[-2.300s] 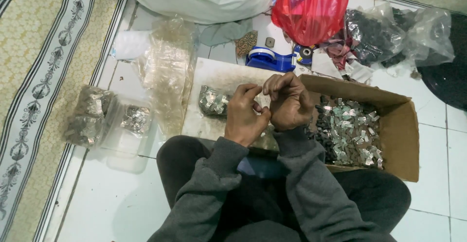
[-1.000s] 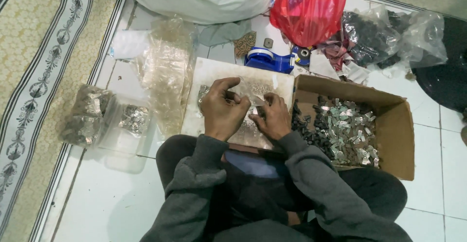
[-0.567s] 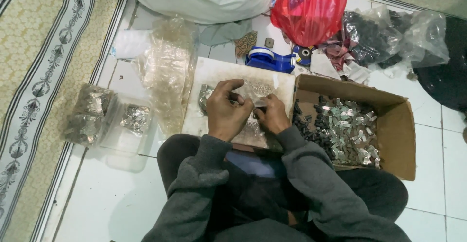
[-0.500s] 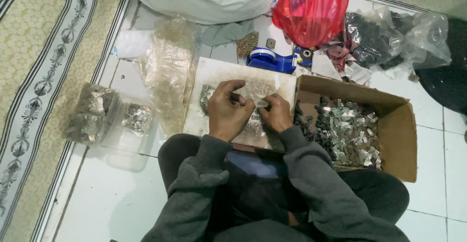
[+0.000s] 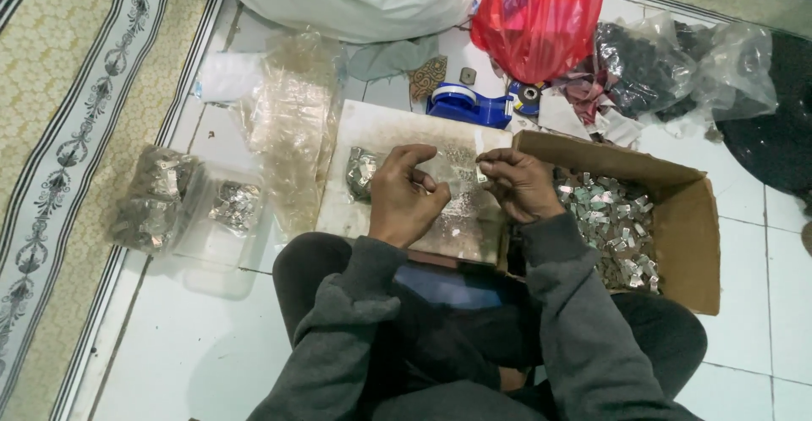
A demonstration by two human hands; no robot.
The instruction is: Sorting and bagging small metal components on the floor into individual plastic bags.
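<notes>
Our left hand (image 5: pixel 406 194) rests knuckles-up on the pale board (image 5: pixel 372 125), fingers curled inward; we cannot tell whether they grip anything. Our right hand (image 5: pixel 518 184), beside it, pinches a small silvery piece (image 5: pixel 480 175) between thumb and fingertips. A small clear bag of pieces (image 5: pixel 362 172) lies on the board just left of the left hand. The open cardboard box (image 5: pixel 694 218) of silvery pieces stands against the board's right edge, a blue tape dispenser (image 5: pixel 468 103) beyond. Compared with half a second ago, both hands have drawn slightly apart, the right nearer the box.
</notes>
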